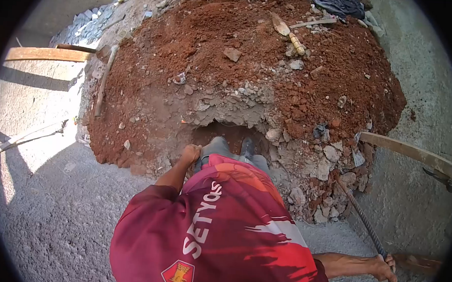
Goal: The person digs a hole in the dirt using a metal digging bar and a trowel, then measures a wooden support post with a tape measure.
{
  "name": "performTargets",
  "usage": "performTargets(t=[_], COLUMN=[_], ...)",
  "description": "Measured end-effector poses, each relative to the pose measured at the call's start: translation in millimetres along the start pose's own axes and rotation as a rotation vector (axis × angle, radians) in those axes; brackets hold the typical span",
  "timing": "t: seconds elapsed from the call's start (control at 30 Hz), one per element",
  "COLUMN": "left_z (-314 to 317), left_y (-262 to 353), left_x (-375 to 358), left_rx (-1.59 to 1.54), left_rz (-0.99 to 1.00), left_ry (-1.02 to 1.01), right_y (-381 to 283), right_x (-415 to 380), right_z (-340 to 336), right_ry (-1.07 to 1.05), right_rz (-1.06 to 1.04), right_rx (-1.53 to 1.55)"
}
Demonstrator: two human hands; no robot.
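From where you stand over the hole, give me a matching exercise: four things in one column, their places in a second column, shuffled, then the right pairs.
Things:
1. left hand
2. right hand
3. trowel
4. wooden plank

Places:
A. lying on top of the red soil heap
B. gripping the ribbed steel bar at lower right
C. resting on the knee, above the hole
D. on the concrete at far left, in sunlight

Pairs: 1-C, 2-B, 3-A, 4-D
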State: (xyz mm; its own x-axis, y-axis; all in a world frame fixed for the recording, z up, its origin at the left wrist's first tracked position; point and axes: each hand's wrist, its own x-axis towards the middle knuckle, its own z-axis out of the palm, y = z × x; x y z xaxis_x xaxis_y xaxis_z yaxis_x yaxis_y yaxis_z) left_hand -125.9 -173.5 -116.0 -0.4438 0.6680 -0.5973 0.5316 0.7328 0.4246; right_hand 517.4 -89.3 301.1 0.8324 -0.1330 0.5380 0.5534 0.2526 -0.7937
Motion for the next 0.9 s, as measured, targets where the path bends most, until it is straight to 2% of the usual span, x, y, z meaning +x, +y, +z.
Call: performTargets(t=[0.03,0.07,0.13,0.17,0.23,0.27,0.3,0.33,0.37,0.43,0.47,0.5,0.53,0.57,0.6,0.63,0.67,0.7,0.73,0.9], left_z=[0,-1,-15,-24,-34,-43,-52,-57,-62,-75,-90,-94,-87,-91,-92,-94,-99,-103,-103,-93], left_y=[4,9,27,35,46,57,72,89,110,166,198,225,250,272,294,309,311,312,311,275], left_x=[2,4,6,7,13,13,11,9,6,-17,-40,-56,-69,-89,-108,-122,-128,-132,-135,-103], left_rx=[-0.041,-0.085,-0.181,-0.242,-0.31,-0.366,-0.424,-0.443,-0.461,-0.518,-0.631,-0.697,-0.62,-0.644,-0.726,-0.8,-0.8,-0.741,-0.686,-0.708], left_rz=[0.042,0.084,0.041,0.011,0.131,0.17,0.207,0.29,0.374,0.639,0.727,0.889,1.12,1.265,1.392,1.517,1.511,1.385,1.256,1.026], left_ry=[-0.019,-0.034,0.022,0.059,0.17,0.173,0.177,0.175,0.181,0.132,-0.039,-0.153,-0.055,-0.03,0.124,0.284,0.315,0.356,0.39,0.591], right_y=[-8,-19,-45,-67,-122,-141,-159,-176,-194,-222,-228,-232,-235,-237,-249,-245,-236,-229,-226,-228], right_x=[-14,-27,-58,-79,-112,-115,-117,-118,-119,-119,-120,-120,-121,-125,-178,-195,-206,-219,-240,-320], right_z=[10,22,45,58,85,94,102,109,116,127,131,136,141,147,139,143,146,149,149,140], right_ry=[-0.128,-0.152,-0.408,-0.426,-0.638,-0.661,-0.812,-0.966,-0.995,-1.165,-1.199,-1.462,-1.723,-1.979,-1.8,-1.821,-1.739,-1.648,-1.663,-1.734], right_rz=[-0.053,-0.055,-0.176,-0.18,-0.197,-0.212,-0.129,-0.043,-0.059,0.19,0.183,0.238,0.297,0.356,0.351,0.349,0.502,0.654,0.659,0.621], right_rx=[0.037,0.064,0.006,0.028,0.075,0.091,0.2,0.306,0.324,0.496,0.508,0.619,0.729,0.843,0.963,0.984,0.957,0.925,0.942,1.093])
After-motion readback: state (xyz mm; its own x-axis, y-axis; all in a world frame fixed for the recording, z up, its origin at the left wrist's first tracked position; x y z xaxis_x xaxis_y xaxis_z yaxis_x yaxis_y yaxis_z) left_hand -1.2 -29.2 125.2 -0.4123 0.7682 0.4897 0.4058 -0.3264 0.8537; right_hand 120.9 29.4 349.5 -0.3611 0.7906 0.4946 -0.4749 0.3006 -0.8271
